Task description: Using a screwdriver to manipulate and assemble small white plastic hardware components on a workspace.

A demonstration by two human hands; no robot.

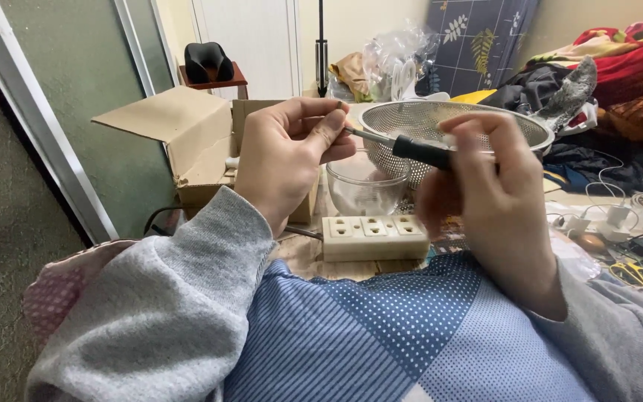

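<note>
- While both hands are raised above the lap, the items run from largest to smallest: cardboard box (187,141), open-flapped, at left; metal mesh strainer (426,123) behind the hands, its rim resting over a clear glass bowl (366,186).
- Cream socket strip (373,237), three outlets, lies flat on the tabletop (303,257) just below the hands; rigid plastic, judged light.
- Right hand (496,197): grip closed around the black handle of the screwdriver (418,151), fingers curled over it.
- Left hand (292,160): thumb and forefinger pinched at the tip of the steel shaft; whether a small part sits between them cannot be told.
- Screwdriver, held level between the hands in front of the strainer: stiff, slim, probably light; the handle offers the sure hold, the bare shaft looks slippery.
</note>
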